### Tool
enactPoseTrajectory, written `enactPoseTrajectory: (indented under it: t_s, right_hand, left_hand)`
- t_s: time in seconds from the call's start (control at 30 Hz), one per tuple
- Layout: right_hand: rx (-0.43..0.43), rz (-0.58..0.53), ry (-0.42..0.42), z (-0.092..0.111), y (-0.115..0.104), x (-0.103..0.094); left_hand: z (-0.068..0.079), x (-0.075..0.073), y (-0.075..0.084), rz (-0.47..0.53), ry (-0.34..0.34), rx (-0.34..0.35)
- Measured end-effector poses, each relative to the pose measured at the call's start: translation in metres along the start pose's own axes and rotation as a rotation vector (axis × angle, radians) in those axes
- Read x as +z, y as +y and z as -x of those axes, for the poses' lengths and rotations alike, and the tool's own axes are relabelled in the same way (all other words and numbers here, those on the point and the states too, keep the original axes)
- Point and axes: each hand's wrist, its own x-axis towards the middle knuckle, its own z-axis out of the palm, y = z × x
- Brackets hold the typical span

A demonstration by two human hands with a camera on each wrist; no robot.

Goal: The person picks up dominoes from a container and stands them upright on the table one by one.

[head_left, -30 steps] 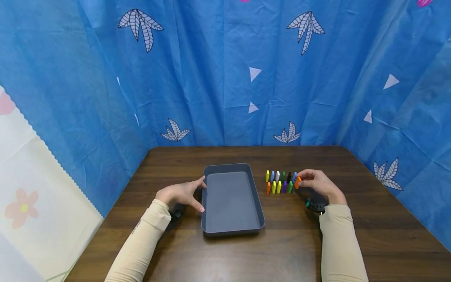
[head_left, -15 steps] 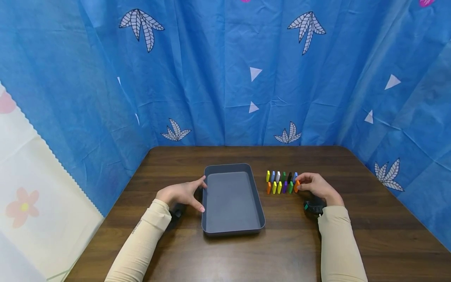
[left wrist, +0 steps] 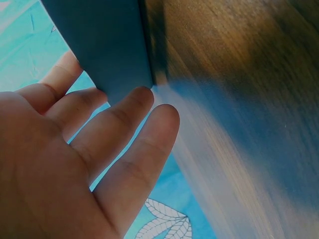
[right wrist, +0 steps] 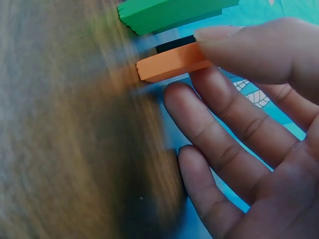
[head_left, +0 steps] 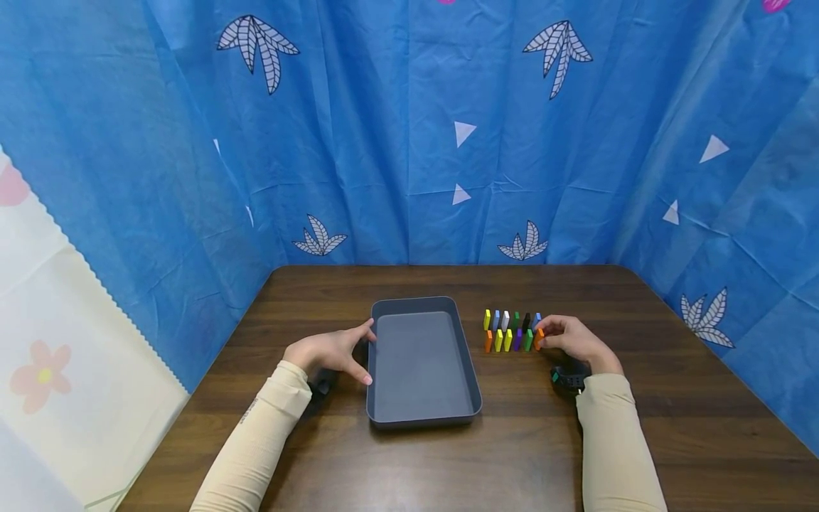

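Note:
My right hand (head_left: 574,337) pinches a small orange domino (head_left: 539,338) between thumb and fingers at the right end of the front row. In the right wrist view the thumb lies on the top end of the orange domino (right wrist: 172,62), fingertips just under it, and its lower end is close to the table. A green domino (right wrist: 174,14) stands beside it. My left hand (head_left: 329,351) is spread at the left side of a dark grey rectangular tray (head_left: 422,424), fingertips right at its wall. Up close in the left wrist view, loosely straight fingers lie along the tray wall (left wrist: 107,45).
Two rows of upright coloured dominoes stand right of the tray, the back row starting with a yellow domino (head_left: 487,319), the front with an orange one (head_left: 488,341). The brown wooden table (head_left: 409,469) ends at a blue curtain (head_left: 409,142).
My right hand has moved slightly left and down with the orange domino, bringing it in line with the front row. My left hand and the tray stay in place.

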Motion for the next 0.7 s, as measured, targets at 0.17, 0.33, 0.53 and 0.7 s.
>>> enactPoseTrajectory:
  t_s: [0.17,0.33,0.53,0.7]
  right_hand:
    - [-0.006,0.007,-0.017,0.000,-0.001,0.001]
    - [0.004,0.023,-0.024,0.000,-0.003,0.002]
    - [0.032,0.102,-0.042,0.005,-0.006,-0.006]
    - [0.050,0.210,-0.015,0.012,-0.014,-0.018]
  left_hand:
    - [0.002,-0.001,0.000,-0.017,-0.003,0.004]
    - [0.003,0.000,0.000,-0.031,-0.002,0.009]
    - [0.001,0.000,0.000,-0.012,-0.003,-0.001]
    - [-0.002,0.001,-0.002,0.017,0.000,0.017]
